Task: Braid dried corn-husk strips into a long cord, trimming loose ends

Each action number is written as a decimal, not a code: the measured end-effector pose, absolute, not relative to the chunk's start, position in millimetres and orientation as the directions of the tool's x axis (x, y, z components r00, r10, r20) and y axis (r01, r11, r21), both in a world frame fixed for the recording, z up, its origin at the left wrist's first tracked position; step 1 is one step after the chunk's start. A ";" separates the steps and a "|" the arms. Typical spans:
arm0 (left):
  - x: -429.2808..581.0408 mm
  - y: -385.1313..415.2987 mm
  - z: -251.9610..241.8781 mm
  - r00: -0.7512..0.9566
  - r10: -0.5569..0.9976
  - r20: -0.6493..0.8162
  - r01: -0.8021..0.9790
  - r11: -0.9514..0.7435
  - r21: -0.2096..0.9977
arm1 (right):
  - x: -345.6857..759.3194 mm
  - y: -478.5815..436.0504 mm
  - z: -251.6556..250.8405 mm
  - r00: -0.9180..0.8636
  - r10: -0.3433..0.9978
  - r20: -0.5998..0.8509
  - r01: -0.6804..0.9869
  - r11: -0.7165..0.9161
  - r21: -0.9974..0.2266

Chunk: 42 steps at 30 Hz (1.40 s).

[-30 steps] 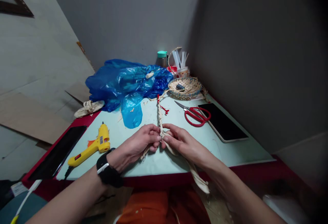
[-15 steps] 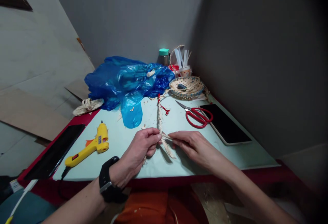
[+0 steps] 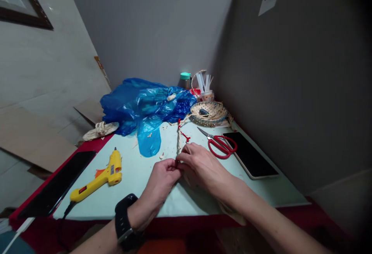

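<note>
A thin braid [image 3: 179,142] of pale, husk-like strands runs away from me along the tabletop. At its far end it is tied with red cord [image 3: 185,136]. My left hand [image 3: 162,178], wearing a black watch [image 3: 124,217], pinches the near end between thumb and index finger. Right up against it, my right hand [image 3: 203,169] has its fingers closed on the same end of the braid from the other side. The loose strands at that end are mostly hidden under my right hand.
Left lies a yellow glue gun [image 3: 100,178] by a black tablet-like slab [image 3: 58,184]. Red-handled scissors [image 3: 222,146] rest partly on a phone [image 3: 252,155]. At the back are a blue plastic bag [image 3: 139,105], a woven basket [image 3: 207,114], a cup of glue sticks [image 3: 207,95] and a teal-lidded jar [image 3: 185,79].
My right hand has moved left and over the loose strands, meeting my left hand at the braid's end. The head view has tilted up, so the table sits lower in the picture.
</note>
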<state>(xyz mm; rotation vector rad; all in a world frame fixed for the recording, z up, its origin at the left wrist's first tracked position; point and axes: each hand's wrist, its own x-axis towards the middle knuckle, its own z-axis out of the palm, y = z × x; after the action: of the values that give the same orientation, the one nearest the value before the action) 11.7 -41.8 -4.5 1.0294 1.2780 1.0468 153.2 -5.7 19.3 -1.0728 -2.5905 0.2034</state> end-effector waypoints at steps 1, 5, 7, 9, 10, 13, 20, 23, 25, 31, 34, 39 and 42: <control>11.6 -41.5 -6.3 0.013 0.979 -0.203 -0.021 0.203 0.979 | 152.1 -4.3 17.3 -0.673 0.701 0.235 0.669 0.713 -0.212; 11.1 -39.9 -12.9 0.038 0.994 -0.107 0.041 0.106 0.994 | 150.5 -3.5 12.0 -0.730 0.638 0.245 0.645 0.762 -0.062; 11.1 -38.9 -13.2 0.041 0.996 -0.084 0.061 0.081 0.995 | 148.6 -7.0 13.3 -0.753 0.605 0.260 0.627 0.779 0.003; 11.2 -38.1 -11.5 0.030 0.997 -0.075 0.073 0.072 0.995 | 145.8 -11.8 16.1 -0.773 0.577 0.264 0.609 0.791 0.053; 11.3 -38.0 -10.4 0.026 0.997 -0.070 0.074 0.068 0.995 | 144.5 -13.9 17.4 -0.781 0.568 0.259 0.602 0.795 0.071; 10.9 -38.1 -8.9 0.030 0.996 -0.078 0.034 0.077 0.996 | 143.0 -14.7 17.0 -0.753 0.599 0.272 0.631 0.774 0.043; 9.6 -38.7 -12.0 0.045 0.986 -0.161 0.074 0.157 0.985 | 157.3 12.1 9.0 -0.557 0.809 0.185 0.527 0.517 -0.674; 10.4 -39.6 -6.8 0.049 0.979 -0.200 0.067 0.196 0.978 | 160.0 19.6 9.4 -0.550 0.819 0.163 0.482 0.470 -0.739; 10.8 -39.9 -3.1 0.056 0.970 -0.236 0.051 0.233 0.971 | 159.4 21.9 9.1 -0.550 0.819 0.164 0.477 0.469 -0.743; 8.7 -39.2 -4.2 0.080 0.958 -0.275 -0.018 0.277 0.961 | 162.8 25.7 6.8 -0.483 0.851 0.205 0.416 0.429 -0.802; 6.1 -39.6 -5.2 0.100 0.952 -0.291 -0.059 0.298 0.953 | 170.7 22.6 8.6 -0.476 0.872 0.114 0.402 0.331 -0.854; 4.7 -42.5 0.7 0.116 0.947 -0.301 -0.144 0.316 0.938 | 175.0 0.4 6.7 -0.597 0.800 -0.053 0.370 0.216 -0.903; 5.9 -43.4 3.5 0.126 0.938 -0.323 -0.219 0.344 0.913 | 172.2 -12.6 1.1 -0.527 0.848 -0.066 0.327 0.130 -0.936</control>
<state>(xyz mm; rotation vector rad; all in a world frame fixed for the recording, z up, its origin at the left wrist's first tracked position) 5.9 -43.4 3.5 0.8269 1.1160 1.0005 172.2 -12.6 1.1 -1.1278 -1.9224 1.3928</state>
